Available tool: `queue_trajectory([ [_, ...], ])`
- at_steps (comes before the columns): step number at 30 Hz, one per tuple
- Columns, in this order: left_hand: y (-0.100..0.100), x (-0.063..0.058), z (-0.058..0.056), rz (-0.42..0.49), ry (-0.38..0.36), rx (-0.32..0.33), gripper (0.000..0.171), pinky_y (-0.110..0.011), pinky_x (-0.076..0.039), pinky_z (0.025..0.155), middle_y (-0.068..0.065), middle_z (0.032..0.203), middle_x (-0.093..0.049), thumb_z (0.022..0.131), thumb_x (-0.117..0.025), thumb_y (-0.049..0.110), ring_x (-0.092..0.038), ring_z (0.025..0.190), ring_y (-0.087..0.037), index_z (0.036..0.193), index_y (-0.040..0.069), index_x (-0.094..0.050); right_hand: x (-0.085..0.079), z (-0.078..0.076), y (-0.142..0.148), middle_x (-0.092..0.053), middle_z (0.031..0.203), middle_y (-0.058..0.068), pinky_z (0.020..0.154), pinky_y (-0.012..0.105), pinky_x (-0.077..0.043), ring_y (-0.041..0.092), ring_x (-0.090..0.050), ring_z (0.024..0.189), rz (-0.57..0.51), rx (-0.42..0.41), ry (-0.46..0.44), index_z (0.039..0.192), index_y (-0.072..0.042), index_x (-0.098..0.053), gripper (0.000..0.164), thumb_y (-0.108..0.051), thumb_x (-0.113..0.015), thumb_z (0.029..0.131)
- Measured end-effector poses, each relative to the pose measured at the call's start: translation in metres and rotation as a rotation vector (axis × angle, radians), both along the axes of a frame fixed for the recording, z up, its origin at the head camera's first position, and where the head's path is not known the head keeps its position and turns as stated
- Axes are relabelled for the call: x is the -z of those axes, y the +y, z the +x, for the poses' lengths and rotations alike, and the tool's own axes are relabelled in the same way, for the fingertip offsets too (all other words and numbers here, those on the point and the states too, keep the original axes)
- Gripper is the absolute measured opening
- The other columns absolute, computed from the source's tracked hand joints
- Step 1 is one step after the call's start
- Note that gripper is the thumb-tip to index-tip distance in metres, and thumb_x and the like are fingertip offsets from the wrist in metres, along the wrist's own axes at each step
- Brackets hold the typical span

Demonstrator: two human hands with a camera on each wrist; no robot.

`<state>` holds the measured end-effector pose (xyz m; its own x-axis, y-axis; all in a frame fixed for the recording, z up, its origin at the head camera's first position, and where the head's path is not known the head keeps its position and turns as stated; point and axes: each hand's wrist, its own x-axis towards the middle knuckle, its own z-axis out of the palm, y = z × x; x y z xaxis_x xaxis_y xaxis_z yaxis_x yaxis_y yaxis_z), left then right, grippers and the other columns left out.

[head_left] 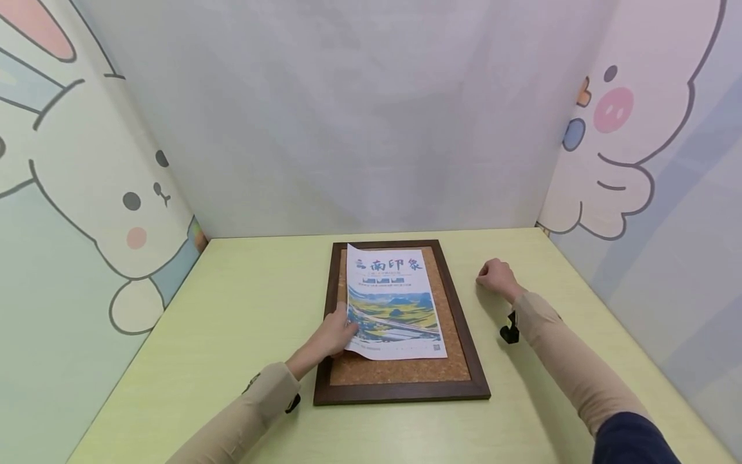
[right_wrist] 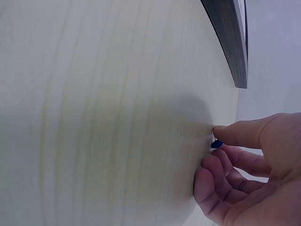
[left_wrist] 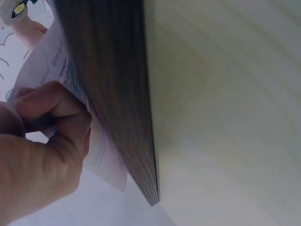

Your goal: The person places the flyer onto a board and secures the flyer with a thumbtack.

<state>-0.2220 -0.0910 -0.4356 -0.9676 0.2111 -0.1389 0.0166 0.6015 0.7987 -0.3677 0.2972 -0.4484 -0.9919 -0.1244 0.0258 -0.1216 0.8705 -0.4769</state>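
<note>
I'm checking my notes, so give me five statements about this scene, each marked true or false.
1. The left hand holds the poster by its left edge. True.
2. The poster is wholly flat. False: its left edge is raised.
3. The board is under the poster. True.
4. The right hand touches the board. False: it is apart, to the board's right.
5. The right hand pinches a small blue thing. True.
</note>
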Motion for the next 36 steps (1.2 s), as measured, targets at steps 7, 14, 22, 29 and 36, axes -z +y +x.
queue_trajectory([
  [7,-0.001,0.002,-0.001,-0.002,0.002,0.017,0.043,-0.024,-0.036,0.038,-0.024,0.113,-0.065,0.099,-0.046,0.005,-0.06,0.058,-0.016,0.138,-0.005,-0.032,0.0,0.001,0.002,-0.069,0.088,0.023,0.069,0.036,-0.049,0.028,-0.062,0.076,-0.019,0.001,-0.013,0.091,0.01,-0.069,0.019,-0.007,-0.063,0.084],
  [14,-0.003,0.003,-0.002,-0.001,-0.001,0.032,0.044,-0.024,-0.037,0.04,-0.024,0.113,-0.065,0.099,-0.047,0.006,-0.059,0.059,-0.016,0.139,-0.005,-0.031,0.001,0.002,0.003,-0.069,0.087,0.02,0.069,0.034,-0.048,0.026,-0.062,0.076,-0.035,0.004,-0.015,0.09,0.008,-0.069,0.018,-0.008,-0.066,0.084],
  [22,-0.005,0.005,-0.003,-0.015,0.006,0.056,0.045,-0.025,-0.037,0.04,-0.024,0.112,-0.065,0.099,-0.049,0.008,-0.055,0.055,-0.015,0.138,-0.005,-0.031,0.0,0.002,0.002,-0.069,0.085,0.02,0.067,0.03,-0.046,0.025,-0.06,0.075,-0.044,0.009,-0.004,0.09,0.008,-0.069,0.018,-0.008,-0.066,0.084],
  [29,-0.008,0.004,-0.003,-0.02,0.012,0.071,0.044,-0.025,-0.035,0.039,-0.023,0.11,-0.065,0.099,-0.049,0.008,-0.054,0.052,-0.015,0.137,-0.006,-0.032,0.0,0.003,0.0,-0.069,0.085,0.021,0.066,0.03,-0.046,0.025,-0.061,0.074,-0.041,0.009,-0.004,0.09,0.009,-0.07,0.018,-0.008,-0.067,0.085],
  [36,-0.016,-0.003,-0.004,-0.096,0.055,0.098,0.041,-0.025,-0.039,0.046,-0.017,0.104,-0.07,0.098,-0.053,0.015,-0.057,0.06,-0.012,0.133,-0.004,-0.045,-0.004,0.004,0.001,-0.069,0.082,0.018,0.062,0.027,-0.045,0.02,-0.058,0.07,-0.047,0.003,-0.01,0.09,0.008,-0.07,0.019,-0.01,-0.067,0.086],
])
